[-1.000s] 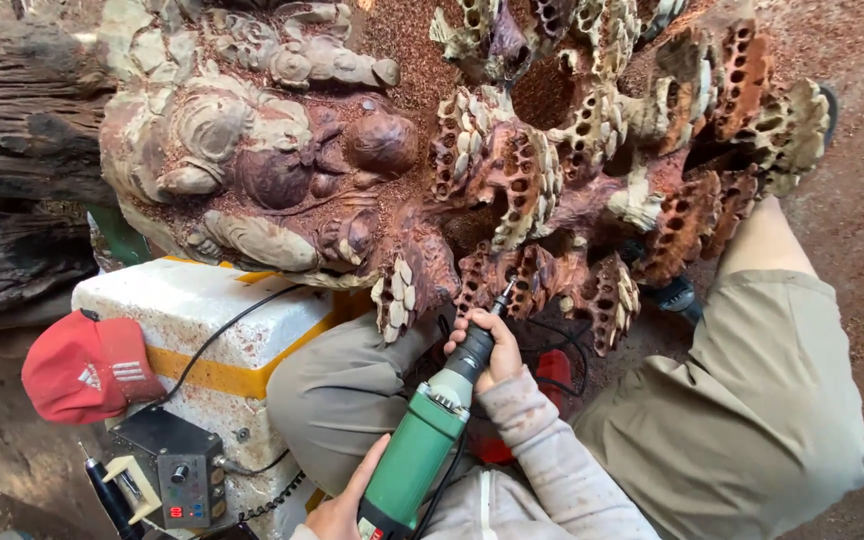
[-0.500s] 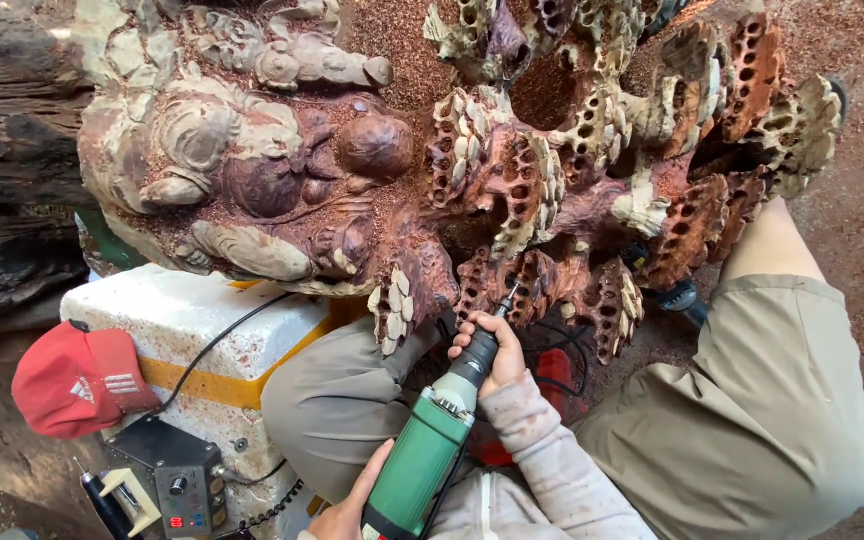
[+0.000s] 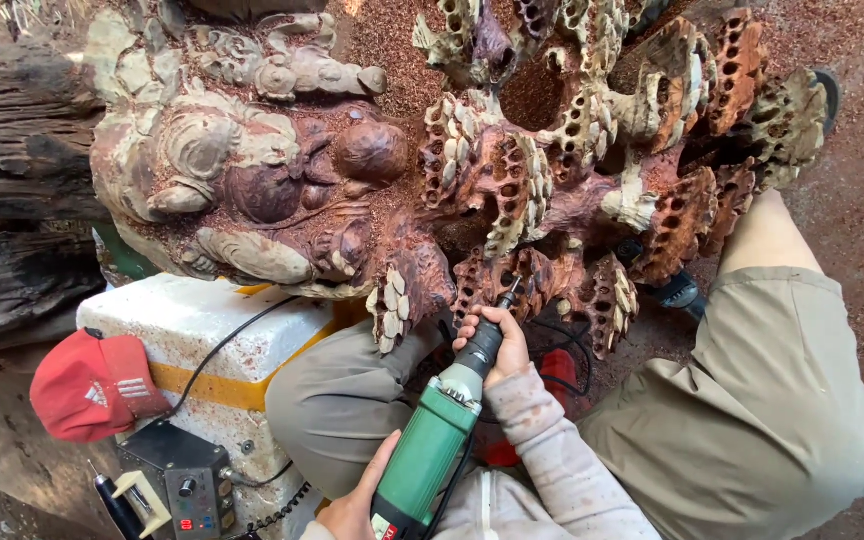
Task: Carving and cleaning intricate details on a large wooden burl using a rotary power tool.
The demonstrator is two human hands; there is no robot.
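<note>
At centre bottom: right hand (image 3: 497,345) wrapped tight around the black neck of a green die grinder (image 3: 432,450), its bit touching the underside of a reddish carved wood sculpture (image 3: 382,170). Left hand (image 3: 357,505) cups the grinder's rear body, fingers curled. Adjacent left: white foam block (image 3: 202,320), red cap (image 3: 92,385), grey control box (image 3: 177,485).

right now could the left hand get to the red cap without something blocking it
Probably yes. The left hand is on the back of the green grinder, and the red cap lies out in the open on the white block to its left. It would have to let go first.
</note>
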